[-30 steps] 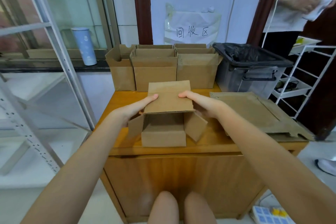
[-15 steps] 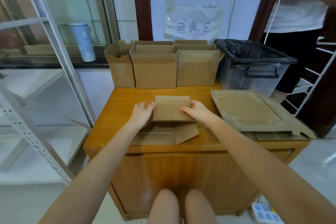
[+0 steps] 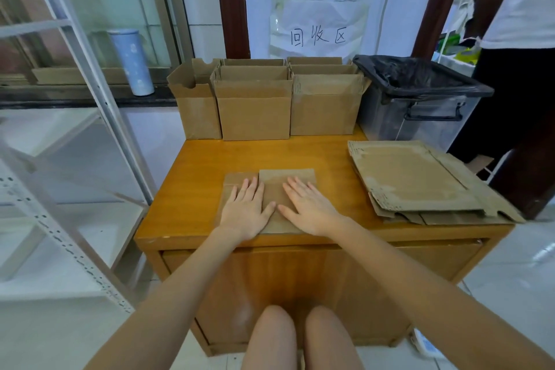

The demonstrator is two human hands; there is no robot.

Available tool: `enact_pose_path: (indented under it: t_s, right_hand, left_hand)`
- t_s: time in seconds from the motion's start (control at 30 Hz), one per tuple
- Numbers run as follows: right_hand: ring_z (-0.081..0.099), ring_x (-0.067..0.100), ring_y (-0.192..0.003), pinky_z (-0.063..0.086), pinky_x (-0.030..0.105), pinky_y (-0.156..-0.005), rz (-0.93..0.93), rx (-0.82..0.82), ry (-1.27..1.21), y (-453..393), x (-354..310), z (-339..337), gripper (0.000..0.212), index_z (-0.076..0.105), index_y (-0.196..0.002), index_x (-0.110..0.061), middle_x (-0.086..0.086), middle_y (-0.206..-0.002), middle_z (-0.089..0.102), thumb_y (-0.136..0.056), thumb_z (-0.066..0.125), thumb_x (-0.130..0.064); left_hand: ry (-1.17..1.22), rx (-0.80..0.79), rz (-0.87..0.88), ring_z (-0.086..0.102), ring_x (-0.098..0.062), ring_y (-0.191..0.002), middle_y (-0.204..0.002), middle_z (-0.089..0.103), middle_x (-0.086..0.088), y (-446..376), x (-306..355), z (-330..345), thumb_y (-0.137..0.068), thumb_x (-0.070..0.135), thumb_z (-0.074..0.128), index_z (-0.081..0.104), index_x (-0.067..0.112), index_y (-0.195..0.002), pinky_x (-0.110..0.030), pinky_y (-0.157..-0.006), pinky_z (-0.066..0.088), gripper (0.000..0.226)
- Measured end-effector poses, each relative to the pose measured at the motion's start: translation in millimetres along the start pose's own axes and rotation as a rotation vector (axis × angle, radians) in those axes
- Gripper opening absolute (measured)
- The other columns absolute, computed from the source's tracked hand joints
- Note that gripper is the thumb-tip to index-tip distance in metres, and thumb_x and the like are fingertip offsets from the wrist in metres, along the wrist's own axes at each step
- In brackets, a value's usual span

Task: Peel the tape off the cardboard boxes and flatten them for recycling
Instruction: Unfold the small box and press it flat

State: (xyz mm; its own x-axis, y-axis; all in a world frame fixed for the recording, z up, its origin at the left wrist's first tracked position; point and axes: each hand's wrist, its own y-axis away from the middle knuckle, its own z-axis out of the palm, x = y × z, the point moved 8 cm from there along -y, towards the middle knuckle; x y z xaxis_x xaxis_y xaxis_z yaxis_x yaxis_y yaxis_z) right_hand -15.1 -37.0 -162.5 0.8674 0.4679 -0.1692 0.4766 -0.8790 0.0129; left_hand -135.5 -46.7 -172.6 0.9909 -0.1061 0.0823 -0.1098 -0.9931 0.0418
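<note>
A small cardboard box (image 3: 274, 182) lies flattened near the front edge of the wooden table (image 3: 204, 165). My left hand (image 3: 245, 210) presses flat on its left half, fingers straight. My right hand (image 3: 309, 209) presses flat on its right half, fingers spread. Three open cardboard boxes stand in a row at the back of the table: a left one (image 3: 195, 108), a middle one (image 3: 253, 111) and a right one (image 3: 326, 105). A stack of flattened cardboard (image 3: 420, 180) lies on the table's right side.
A clear bin with a black liner (image 3: 420, 96) stands behind the flattened stack. A blue tumbler (image 3: 131, 61) sits on the window ledge at left. White metal shelving (image 3: 60, 135) stands to the left. Another person (image 3: 522, 39) stands at the far right.
The small box stood open with my hands on its top flap. It has since collapsed flat onto the table, and both hands now press down on it with flat palms.
</note>
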Motion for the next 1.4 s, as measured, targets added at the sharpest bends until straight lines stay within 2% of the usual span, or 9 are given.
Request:
enact_pose_path:
  t_s: [0.23, 0.33, 0.47, 0.53, 0.63, 0.87, 1.07, 1.27, 1.4]
  right_hand:
    - [-0.001, 0.014, -0.148, -0.001, 0.034, -0.12, 0.02, -0.004, 0.027, -0.9, 1.4, 6.5, 0.066, 0.011, -0.153, -0.014, 0.002, -0.161, 0.003, -0.1, 0.02, -0.053]
    - [0.011, 0.018, -0.146, 0.007, 0.035, -0.119, 0.008, 0.01, -0.021, 0.6, 1.1, -0.3, 0.064, 0.021, -0.151, -0.015, 0.002, -0.16, 0.014, -0.1, 0.028, -0.052]
    - [0.033, 0.027, -0.13, 0.031, 0.038, -0.106, 0.159, 0.088, 0.036, 7.5, 12.4, -8.4, 0.065, 0.036, -0.143, -0.017, 0.011, -0.143, 0.033, -0.095, 0.031, -0.06]
    - [0.039, 0.03, -0.122, 0.034, 0.039, -0.1, 0.317, 0.16, 0.108, 18.0, 20.6, -14.8, 0.064, 0.042, -0.136, -0.012, 0.015, -0.134, 0.04, -0.096, 0.029, -0.06]
    - [0.042, 0.033, -0.122, 0.035, 0.04, -0.099, 0.392, 0.16, 0.098, 26.0, 20.0, -15.8, 0.064, 0.039, -0.136, -0.008, 0.018, -0.137, 0.042, -0.097, 0.031, -0.057]
    - [0.039, 0.035, -0.125, 0.038, 0.044, -0.103, 0.521, 0.191, -0.293, 25.7, 23.0, -32.3, 0.063, 0.044, -0.127, -0.011, 0.016, -0.141, 0.032, -0.081, 0.071, -0.045]
    - [0.036, 0.03, -0.124, 0.033, 0.041, -0.104, 0.447, 0.387, -0.222, 34.2, 20.7, -72.9, 0.056, 0.051, -0.126, -0.012, 0.012, -0.136, 0.037, -0.082, 0.069, -0.041]
    - [0.035, 0.031, -0.127, 0.029, 0.04, -0.107, 0.45, 0.589, -0.177, 53.0, 64.8, -148.6, 0.053, 0.054, -0.126, -0.01, 0.012, -0.138, 0.04, -0.085, 0.064, -0.041]
    - [0.04, 0.032, -0.122, 0.035, 0.042, -0.103, 0.509, 0.578, -0.14, 71.1, 127.8, -171.4, 0.051, 0.055, -0.123, -0.008, 0.014, -0.135, 0.042, -0.085, 0.062, -0.041]
  left_hand:
    - [-0.067, 0.117, 0.051, -0.005, -0.021, -0.148, -0.161, 0.001, -0.003, 6.8, 4.6, -8.2, -0.101, 0.05, 0.017, 0.008, 0.021, -0.154, -0.042, -0.118, -0.003, 0.061]
    - [-0.058, -0.027, 0.102, -0.003, -0.02, -0.148, -0.162, 0.002, 0.001, 5.1, 8.4, -5.2, -0.102, 0.049, 0.015, 0.01, 0.029, -0.154, -0.044, -0.118, -0.001, 0.056]
    - [-0.079, -0.004, -0.139, 0.007, -0.03, -0.147, -0.16, 0.013, -0.01, 5.8, -17.9, -20.4, -0.097, 0.06, 0.024, 0.027, 0.03, -0.149, -0.047, -0.117, 0.011, 0.06]
    - [-0.141, -0.014, -0.285, 0.02, -0.038, -0.142, -0.155, 0.022, -0.019, 17.2, -33.7, -19.4, -0.092, 0.069, 0.019, 0.023, 0.032, -0.149, -0.047, -0.113, 0.022, 0.069]
    - [-0.172, 0.034, -0.266, 0.035, -0.037, -0.132, -0.145, 0.037, -0.021, 29.5, -30.5, -13.3, -0.092, 0.069, 0.014, 0.02, 0.03, -0.151, -0.042, -0.108, 0.03, 0.071]
    - [0.164, 0.243, -0.262, 0.043, -0.032, -0.119, -0.128, 0.047, -0.016, 35.3, -31.0, -20.9, -0.09, 0.063, 0.045, 0.043, 0.016, -0.137, -0.038, -0.097, 0.038, 0.067]
    - [0.491, 0.364, -0.257, 0.054, -0.029, -0.105, -0.132, 0.029, -0.012, 33.4, -21.0, -53.1, -0.076, 0.055, 0.071, 0.037, 0.018, -0.137, -0.035, -0.085, 0.052, 0.079]
    - [0.602, 0.417, -0.181, 0.05, -0.029, -0.111, -0.13, 0.025, -0.009, 0.0, 34.3, -104.5, -0.075, 0.058, 0.07, 0.036, 0.018, -0.137, -0.034, -0.088, 0.045, 0.081]
    - [0.633, 0.341, -0.091, 0.052, -0.032, -0.107, -0.13, 0.024, -0.012, -27.9, 101.4, -114.1, -0.079, 0.056, 0.068, 0.036, 0.014, -0.136, -0.036, -0.091, 0.045, 0.078]
